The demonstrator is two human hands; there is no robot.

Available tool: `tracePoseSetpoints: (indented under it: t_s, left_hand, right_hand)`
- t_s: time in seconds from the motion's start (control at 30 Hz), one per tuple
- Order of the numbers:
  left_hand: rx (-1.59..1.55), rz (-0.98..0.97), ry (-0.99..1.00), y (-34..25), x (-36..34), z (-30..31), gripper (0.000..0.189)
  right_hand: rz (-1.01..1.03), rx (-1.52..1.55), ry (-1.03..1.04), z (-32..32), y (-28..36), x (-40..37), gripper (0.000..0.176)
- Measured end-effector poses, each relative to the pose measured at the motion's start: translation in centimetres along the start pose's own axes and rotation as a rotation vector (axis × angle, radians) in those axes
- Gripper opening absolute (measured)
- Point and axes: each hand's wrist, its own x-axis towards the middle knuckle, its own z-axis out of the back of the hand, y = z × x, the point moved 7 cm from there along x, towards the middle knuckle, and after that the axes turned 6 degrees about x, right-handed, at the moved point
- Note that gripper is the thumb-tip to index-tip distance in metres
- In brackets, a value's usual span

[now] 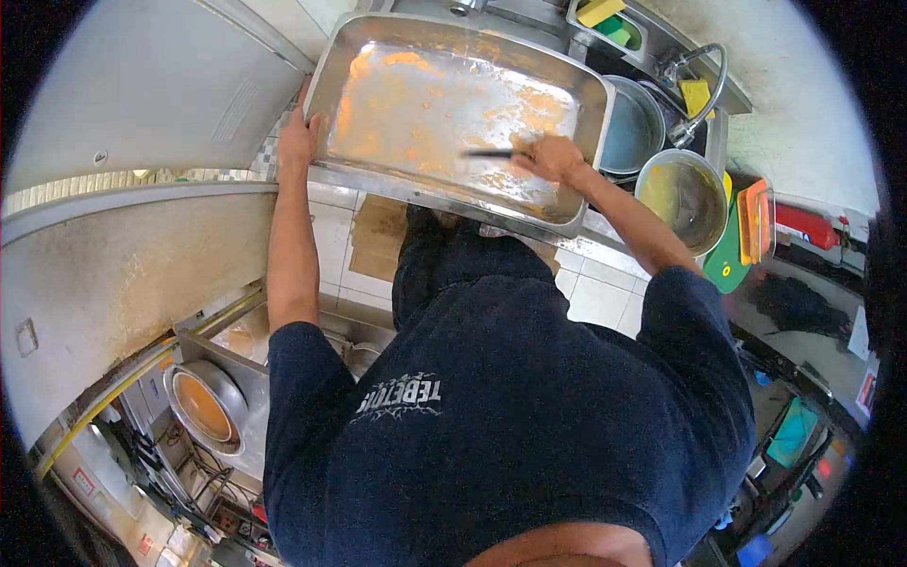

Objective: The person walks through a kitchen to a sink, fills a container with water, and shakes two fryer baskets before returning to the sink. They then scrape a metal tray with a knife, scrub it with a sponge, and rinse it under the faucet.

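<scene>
A large rectangular metal pan (pixel 444 113), smeared inside with orange residue, rests over the sink counter in front of me. At its left side my left hand (pixel 297 142) grips the rim. My right hand (pixel 551 159) is inside the pan near its right end, closed round the dark handle of a tool (pixel 491 153). The tool points left, just above or on the pan's bottom; its far end is blurred, so its kind cannot be made out.
Right of the pan stand a round pot with bluish water (pixel 631 128) and a metal bowl (pixel 682 200), near a curved faucet (pixel 723 80). Sponges (pixel 601 11) lie at the top. Green and orange boards (pixel 746 227) lean at the right. Another metal bowl (pixel 200 404) sits lower left.
</scene>
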Motion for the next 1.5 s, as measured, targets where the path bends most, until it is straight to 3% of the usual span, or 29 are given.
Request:
tracePoseSetpoints:
  t_s: [0.07,0.2,0.33,0.4,0.43,0.53,0.57,0.67,0.73,0.8,0.93,1.0,1.13,1.2,1.23,1.37,1.5]
  left_hand:
    - [-0.010,0.006,0.010,-0.5,-0.1,0.5,0.044]
    - [0.032,-0.016,0.028,0.0,0.2,0.0,0.049]
    - [-0.013,-0.033,-0.015,-0.3,-0.7,0.4,0.047]
    - [0.049,0.008,-0.006,0.0,0.1,0.2,0.047]
    - [0.048,0.004,-0.007,0.1,0.5,0.1,0.047]
    - [0.082,0.063,0.097,0.6,-0.3,-0.6,0.040]
    - [0.093,0.075,0.100,0.6,-0.2,-0.5,0.041]
    - [0.062,0.053,0.079,0.1,0.5,-0.3,0.040]
    - [0.048,0.030,0.071,0.7,-0.3,-0.6,0.040]
    - [0.047,-0.039,-0.068,0.0,0.0,0.2,0.048]
    - [0.032,0.015,0.029,0.5,-0.5,-0.1,0.053]
    - [0.085,0.040,0.062,0.6,0.4,-0.6,0.038]
    - [0.077,-0.005,-0.003,0.3,-0.1,-0.1,0.038]
    - [0.070,0.003,-0.005,0.5,0.2,-0.6,0.039]
    - [0.073,-0.004,0.010,0.6,0.3,-1.0,0.039]
    - [0.102,0.022,0.026,1.7,0.6,-1.6,0.042]
    - [0.049,0.026,0.019,1.6,0.5,-1.5,0.044]
  right_hand:
    - [-0.124,0.131,-0.158,2.1,-1.4,0.3,0.056]
    - [-0.041,0.031,-0.094,1.3,0.1,-0.3,0.051]
    - [-0.102,0.070,-0.077,0.7,-1.0,0.5,0.047]
    - [0.030,0.023,0.001,0.8,1.2,-0.4,0.047]
    - [0.012,0.095,-0.081,0.6,0.0,0.2,0.049]
    - [0.035,0.024,0.004,0.2,0.2,0.4,0.051]
    - [0.106,-0.003,-0.072,0.1,1.0,0.0,0.050]
    - [-0.014,0.044,-0.089,1.2,-0.9,0.3,0.051]
    - [0.040,0.090,-0.130,1.2,0.5,-0.3,0.053]
    - [0.023,0.017,-0.034,1.9,1.4,-1.1,0.053]
    - [0.019,0.005,-0.056,-0.4,-0.1,0.8,0.050]
    - [0.038,0.063,-0.053,1.2,0.5,0.1,0.052]
    - [-0.003,0.117,-0.070,1.3,1.7,0.1,0.052]
    - [0.083,0.191,0.116,0.5,4.1,-0.8,0.054]
    - [-0.002,0.219,0.263,0.4,4.4,-1.4,0.046]
    - [0.116,0.265,0.274,4.3,4.6,-6.0,0.033]
    - [-0.139,0.138,0.421,5.3,0.2,-9.7,0.023]
